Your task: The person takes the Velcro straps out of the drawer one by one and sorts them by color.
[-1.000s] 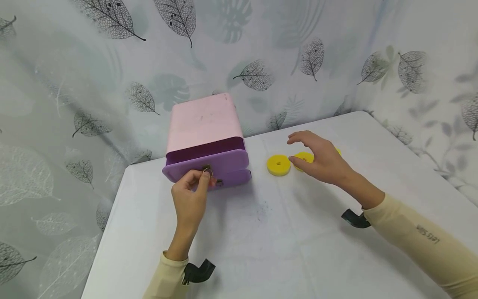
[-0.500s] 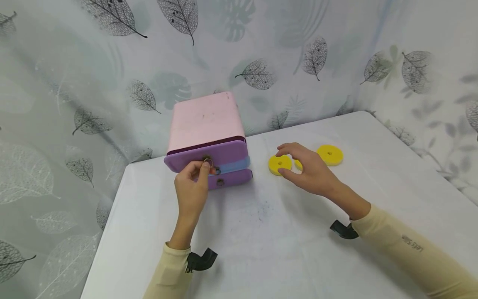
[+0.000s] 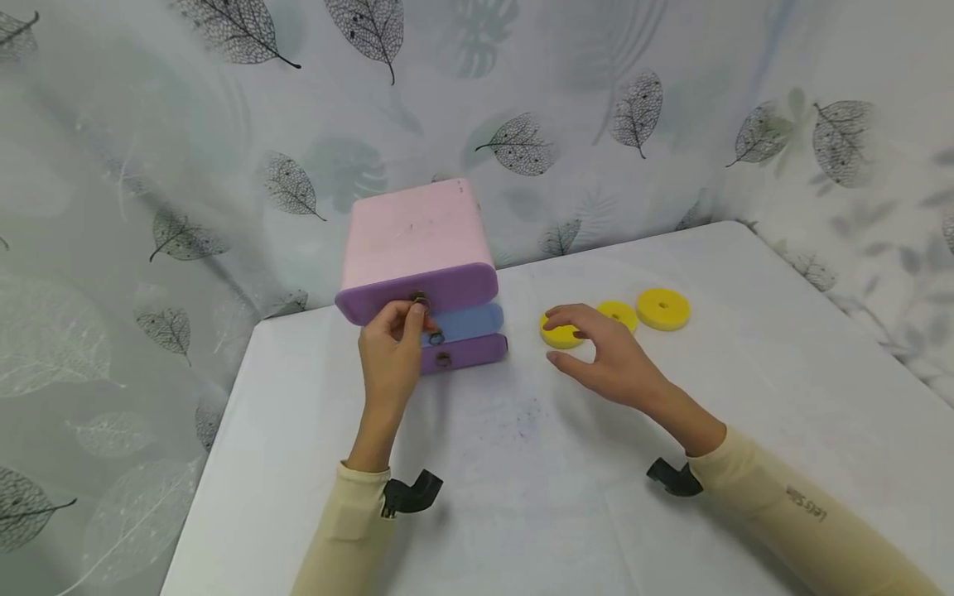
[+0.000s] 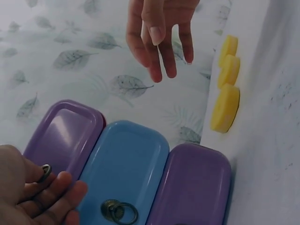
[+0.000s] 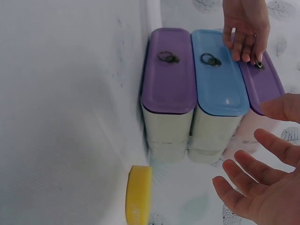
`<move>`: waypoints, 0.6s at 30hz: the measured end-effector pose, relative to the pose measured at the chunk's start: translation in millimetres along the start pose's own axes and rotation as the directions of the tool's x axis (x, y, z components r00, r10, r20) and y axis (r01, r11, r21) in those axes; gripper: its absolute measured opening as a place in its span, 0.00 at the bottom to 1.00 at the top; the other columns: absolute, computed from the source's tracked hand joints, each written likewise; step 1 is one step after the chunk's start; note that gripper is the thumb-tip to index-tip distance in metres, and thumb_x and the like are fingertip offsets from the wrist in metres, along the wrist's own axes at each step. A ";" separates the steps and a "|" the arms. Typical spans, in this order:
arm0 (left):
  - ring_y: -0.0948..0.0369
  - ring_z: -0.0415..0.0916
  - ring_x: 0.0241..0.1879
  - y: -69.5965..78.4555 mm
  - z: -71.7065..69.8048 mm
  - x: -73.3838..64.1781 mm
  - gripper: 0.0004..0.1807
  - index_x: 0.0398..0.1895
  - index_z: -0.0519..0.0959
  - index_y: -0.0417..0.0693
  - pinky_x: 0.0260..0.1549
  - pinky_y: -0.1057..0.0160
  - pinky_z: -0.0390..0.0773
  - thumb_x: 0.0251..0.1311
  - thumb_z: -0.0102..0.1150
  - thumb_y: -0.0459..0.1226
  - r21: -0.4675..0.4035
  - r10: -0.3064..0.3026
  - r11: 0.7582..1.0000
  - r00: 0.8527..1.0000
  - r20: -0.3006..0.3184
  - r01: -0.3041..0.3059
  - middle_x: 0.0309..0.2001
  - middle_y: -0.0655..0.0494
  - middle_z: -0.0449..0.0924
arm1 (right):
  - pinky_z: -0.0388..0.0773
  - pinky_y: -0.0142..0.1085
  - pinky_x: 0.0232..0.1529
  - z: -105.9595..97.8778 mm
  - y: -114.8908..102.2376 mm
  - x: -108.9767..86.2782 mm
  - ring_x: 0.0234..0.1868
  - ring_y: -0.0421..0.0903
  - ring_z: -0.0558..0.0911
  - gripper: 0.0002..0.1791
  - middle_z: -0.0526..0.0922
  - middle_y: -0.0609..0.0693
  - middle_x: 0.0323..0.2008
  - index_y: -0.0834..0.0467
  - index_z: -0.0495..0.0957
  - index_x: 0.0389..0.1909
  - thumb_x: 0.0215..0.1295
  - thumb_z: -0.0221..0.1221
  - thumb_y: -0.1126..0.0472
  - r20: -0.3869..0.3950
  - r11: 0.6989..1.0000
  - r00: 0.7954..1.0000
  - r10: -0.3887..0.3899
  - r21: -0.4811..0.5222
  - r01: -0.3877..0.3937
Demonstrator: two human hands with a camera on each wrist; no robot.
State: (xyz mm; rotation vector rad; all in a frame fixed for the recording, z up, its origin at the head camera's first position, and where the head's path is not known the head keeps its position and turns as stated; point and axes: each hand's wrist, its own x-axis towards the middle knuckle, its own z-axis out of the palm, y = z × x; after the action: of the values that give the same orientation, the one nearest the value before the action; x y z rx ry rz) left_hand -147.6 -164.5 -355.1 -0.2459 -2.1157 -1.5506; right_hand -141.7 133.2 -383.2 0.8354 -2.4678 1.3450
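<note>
A small drawer unit with a pink top (image 3: pixel 417 223) stands at the back left of the table. My left hand (image 3: pixel 391 356) pinches the ring pull (image 4: pixel 46 172) of its upper purple drawer (image 3: pixel 462 285), whose front sits up against the pink casing. Below are a blue drawer (image 3: pixel 477 325) and a lower purple drawer (image 3: pixel 479 351), each with its own ring pull. My right hand (image 3: pixel 614 364) hovers, fingers spread and slightly bent, holding nothing. In the head view it partly covers the nearest yellow disc (image 3: pixel 553 334).
Two more yellow discs, the middle one (image 3: pixel 622 313) and the right one (image 3: pixel 663 309), lie in a row on the white-covered table (image 3: pixel 537 497). A leaf-patterned curtain (image 3: pixel 566 50) hangs behind and beside the table. Each wrist carries a black mount (image 3: pixel 412 493).
The upper purple drawer has slid back into the unit, pushed by my left hand, and the blue front has come into view below. My right hand has moved left and closer to me.
</note>
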 end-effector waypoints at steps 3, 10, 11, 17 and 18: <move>0.47 0.86 0.33 -0.1 -1.5 -2.5 0.11 0.42 0.83 0.35 0.36 0.62 0.81 0.75 0.58 0.36 0.009 -0.020 1.000 1.000 0.019 0.020 0.32 0.47 0.86 | 0.77 0.59 0.56 2.8 0.8 -1.7 0.63 0.50 0.76 0.18 0.80 0.50 0.61 0.55 0.80 0.55 0.65 0.69 0.67 -0.002 1.000 1.000 -0.001 0.013 0.001; 0.46 0.87 0.35 -10.5 -15.1 -21.9 0.13 0.43 0.85 0.35 0.37 0.61 0.81 0.74 0.58 0.38 0.150 -0.081 0.987 0.992 0.101 0.065 0.34 0.47 0.88 | 0.77 0.59 0.55 4.9 1.6 -2.9 0.63 0.50 0.77 0.18 0.81 0.52 0.60 0.56 0.80 0.55 0.65 0.69 0.67 0.003 1.000 1.000 0.009 0.018 -0.009; 0.49 0.87 0.33 -12.6 -17.8 -24.8 0.13 0.42 0.85 0.35 0.36 0.59 0.82 0.73 0.59 0.38 0.187 -0.092 0.980 0.989 0.119 0.069 0.33 0.48 0.88 | 0.77 0.58 0.55 4.6 1.3 -2.8 0.63 0.50 0.77 0.19 0.80 0.51 0.61 0.56 0.80 0.55 0.65 0.69 0.67 0.003 1.000 1.000 0.014 0.015 -0.014; 0.62 0.82 0.21 -26.5 -30.1 -33.4 0.13 0.37 0.89 0.39 0.22 0.58 0.77 0.70 0.60 0.40 0.418 -0.217 0.902 0.953 0.214 0.111 0.25 0.56 0.85 | 0.77 0.58 0.56 1.7 1.1 -1.2 0.63 0.51 0.77 0.19 0.80 0.51 0.62 0.57 0.80 0.55 0.64 0.70 0.68 0.002 1.000 1.000 0.025 0.010 -0.025; 0.63 0.81 0.20 -29.6 -30.7 -33.8 0.13 0.38 0.89 0.39 0.21 0.59 0.76 0.69 0.60 0.39 0.440 -0.234 0.890 0.947 0.222 0.117 0.25 0.57 0.85 | 0.77 0.58 0.56 1.3 1.2 -0.9 0.63 0.51 0.77 0.19 0.80 0.51 0.62 0.57 0.80 0.55 0.64 0.70 0.68 0.002 1.000 1.000 0.027 0.011 -0.027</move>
State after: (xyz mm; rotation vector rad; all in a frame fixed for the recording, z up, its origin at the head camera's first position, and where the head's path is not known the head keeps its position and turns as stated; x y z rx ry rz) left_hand -122.4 -198.1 -389.8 -0.1154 -2.6948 -1.1550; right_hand -141.5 133.0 -385.2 0.8095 -2.4841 1.3685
